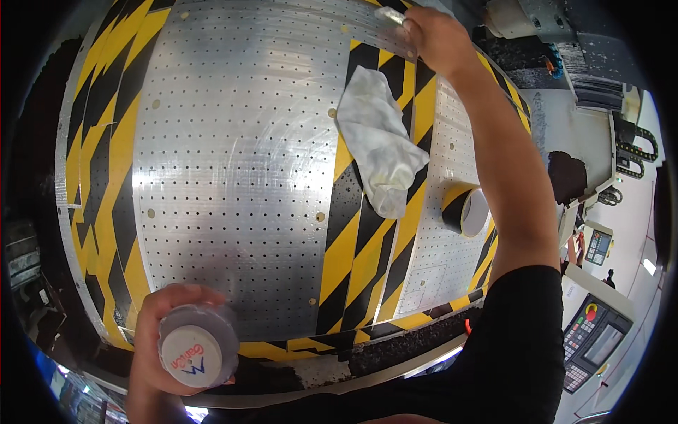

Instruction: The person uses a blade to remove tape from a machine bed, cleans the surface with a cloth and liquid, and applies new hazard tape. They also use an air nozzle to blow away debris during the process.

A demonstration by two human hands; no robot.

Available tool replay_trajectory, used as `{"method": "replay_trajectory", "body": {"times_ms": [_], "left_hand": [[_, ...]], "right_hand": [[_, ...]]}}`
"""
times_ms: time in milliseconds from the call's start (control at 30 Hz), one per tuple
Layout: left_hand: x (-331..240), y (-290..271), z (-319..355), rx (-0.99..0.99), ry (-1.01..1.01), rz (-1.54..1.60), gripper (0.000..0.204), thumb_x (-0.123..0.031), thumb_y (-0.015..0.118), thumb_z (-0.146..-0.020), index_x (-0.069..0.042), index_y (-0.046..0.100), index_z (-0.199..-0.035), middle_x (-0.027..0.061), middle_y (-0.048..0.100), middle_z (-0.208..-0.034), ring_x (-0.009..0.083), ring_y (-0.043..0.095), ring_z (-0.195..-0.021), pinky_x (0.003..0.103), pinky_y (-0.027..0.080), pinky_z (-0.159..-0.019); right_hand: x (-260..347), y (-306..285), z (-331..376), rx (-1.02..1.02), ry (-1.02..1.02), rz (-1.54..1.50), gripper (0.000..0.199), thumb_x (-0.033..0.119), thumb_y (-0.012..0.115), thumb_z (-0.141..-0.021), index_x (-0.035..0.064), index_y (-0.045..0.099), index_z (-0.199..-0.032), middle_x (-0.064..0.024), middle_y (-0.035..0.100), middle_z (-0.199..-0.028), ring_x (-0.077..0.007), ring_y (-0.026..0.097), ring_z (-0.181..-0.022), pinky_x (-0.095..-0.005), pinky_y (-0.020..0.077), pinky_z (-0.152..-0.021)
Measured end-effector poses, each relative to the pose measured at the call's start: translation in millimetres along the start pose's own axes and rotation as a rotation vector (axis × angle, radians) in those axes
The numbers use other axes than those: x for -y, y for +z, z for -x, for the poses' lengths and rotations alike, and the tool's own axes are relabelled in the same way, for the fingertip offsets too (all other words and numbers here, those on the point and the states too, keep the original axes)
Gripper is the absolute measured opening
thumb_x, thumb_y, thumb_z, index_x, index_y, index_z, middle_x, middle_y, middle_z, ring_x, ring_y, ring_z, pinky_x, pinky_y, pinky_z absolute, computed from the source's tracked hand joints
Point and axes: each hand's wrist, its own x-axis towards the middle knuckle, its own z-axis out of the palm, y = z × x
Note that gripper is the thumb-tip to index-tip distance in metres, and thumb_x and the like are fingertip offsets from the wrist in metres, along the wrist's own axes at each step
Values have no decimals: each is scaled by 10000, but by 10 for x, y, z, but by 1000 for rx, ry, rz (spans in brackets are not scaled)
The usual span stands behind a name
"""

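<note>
At the lower left, my left hand (150, 318) is wrapped round a translucent plastic bottle (224, 332), whose round white end with handwriting on it faces up. The bottle is over the near left corner of a perforated metal plate (233, 162). My right arm stretches to the far side, where my right hand (438, 39) is closed on a small whitish wad (390, 15), perhaps cloth, held at the plate's far edge. Between the two hands a crumpled white rag (381, 141) lies across the yellow-and-black tape strips.
A roll of yellow-and-black tape (466, 208) stands on the plate beside my right forearm. Hazard tape strips (113, 155) border the plate. Machine parts (522, 21) rise at the far right. A control panel (593, 339) with a red knob is at the near right.
</note>
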Motion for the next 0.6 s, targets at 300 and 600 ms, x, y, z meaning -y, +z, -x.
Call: {"method": "replay_trajectory", "body": {"times_ms": [300,600], "left_hand": [[9,16,5,14,11,-27,1026,-178,913,-469,-34,424,-1360,223,584,-1274,322,606,-1178,427,484,-983],[-4,92,-29,-12,-24,-3,1016,-165,924,-484,-25,420,-1355,231,584,-1267,295,618,-1149,390,499,-941]], "right_hand": [[62,-30,93,126,71,44,123,176,612,-933,96,646,-1019,-155,674,-961,-373,646,-904,-445,523,-785],[-35,24,78,49,37,44,121,94,647,-880,92,641,-1001,-156,673,-963,-370,648,-903,-446,528,-781]]}}
